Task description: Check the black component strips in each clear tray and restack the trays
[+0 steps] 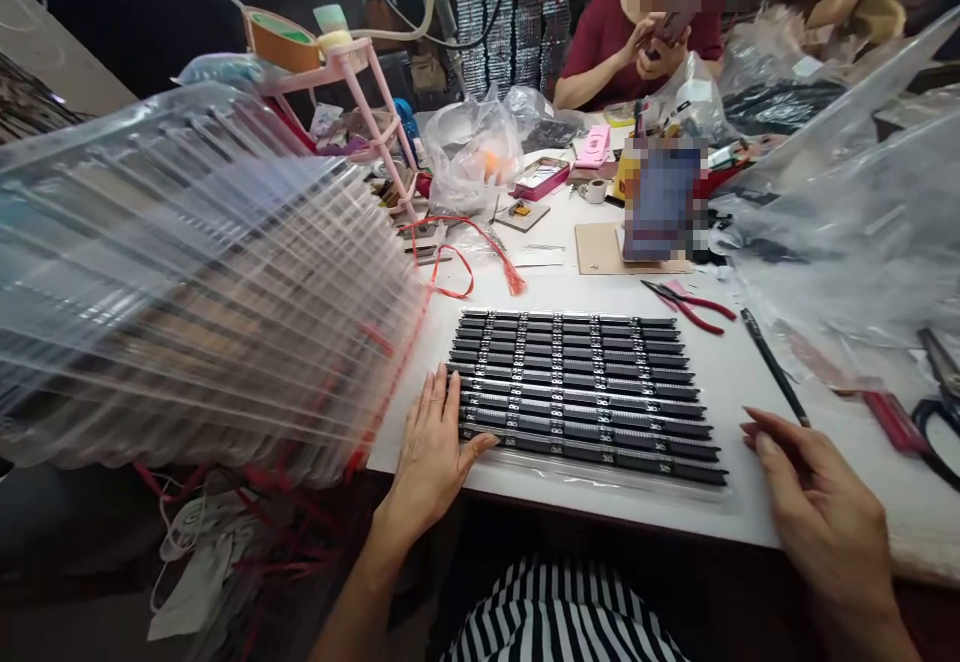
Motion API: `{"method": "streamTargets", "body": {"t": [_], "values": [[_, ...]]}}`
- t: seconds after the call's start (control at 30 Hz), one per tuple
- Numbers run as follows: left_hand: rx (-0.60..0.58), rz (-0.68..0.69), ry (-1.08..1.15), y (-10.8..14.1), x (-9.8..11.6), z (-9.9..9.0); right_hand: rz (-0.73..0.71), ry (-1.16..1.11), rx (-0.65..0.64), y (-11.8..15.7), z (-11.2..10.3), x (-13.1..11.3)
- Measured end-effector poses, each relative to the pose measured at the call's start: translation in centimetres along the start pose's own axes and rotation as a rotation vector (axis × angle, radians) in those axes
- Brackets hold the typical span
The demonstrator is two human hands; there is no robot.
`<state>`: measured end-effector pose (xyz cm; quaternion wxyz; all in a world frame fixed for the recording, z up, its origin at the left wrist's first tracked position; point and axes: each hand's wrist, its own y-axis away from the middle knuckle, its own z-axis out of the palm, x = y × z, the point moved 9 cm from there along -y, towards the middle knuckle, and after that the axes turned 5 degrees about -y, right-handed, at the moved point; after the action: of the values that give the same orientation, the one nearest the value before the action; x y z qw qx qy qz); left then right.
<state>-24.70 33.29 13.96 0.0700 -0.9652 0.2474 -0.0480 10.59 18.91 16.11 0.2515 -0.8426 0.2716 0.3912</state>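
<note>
Rows of black strips (577,382) with pale markings lie side by side on a clear plastic tray (517,462) at the table's front. My left hand (431,447) rests flat at the tray's left end, fingers stretched out and thumb over the nearest strip. To the right of the strips, my right hand (821,502) hovers by the table edge, fingers loosely bent and thumb apart, with nothing visible in it. A dark pen-like tool (776,367) lies just beyond its fingertips.
Stacked clear trays (225,312), tied with red string (394,382), tilt at the left. Red-handled pliers (694,307), scissors (937,432), a propped phone (664,202) and plastic bags (862,232) lie around. A pink rack (375,112) stands behind; a person (600,52) sits opposite.
</note>
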Motion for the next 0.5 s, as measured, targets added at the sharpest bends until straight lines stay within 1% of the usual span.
{"method": "streamTargets", "body": {"t": [0.2,0.3,0.4,0.5], "values": [[0.058,0.078,-0.136,-0.1,0.7,-0.3,-0.076,-0.119,-0.016,-0.2,0.0,-0.5],[0.056,0.113,-0.164,-0.3,1.9,-0.3,-0.107,-0.136,-0.039,-0.3,0.1,-0.6],[0.048,0.148,-0.17,-0.7,3.3,-0.2,-0.103,-0.157,-0.053,-0.3,0.2,-0.7],[0.057,0.154,-0.16,-1.0,4.0,-0.3,-0.091,-0.193,-0.063,-0.4,0.2,-0.9]]}}
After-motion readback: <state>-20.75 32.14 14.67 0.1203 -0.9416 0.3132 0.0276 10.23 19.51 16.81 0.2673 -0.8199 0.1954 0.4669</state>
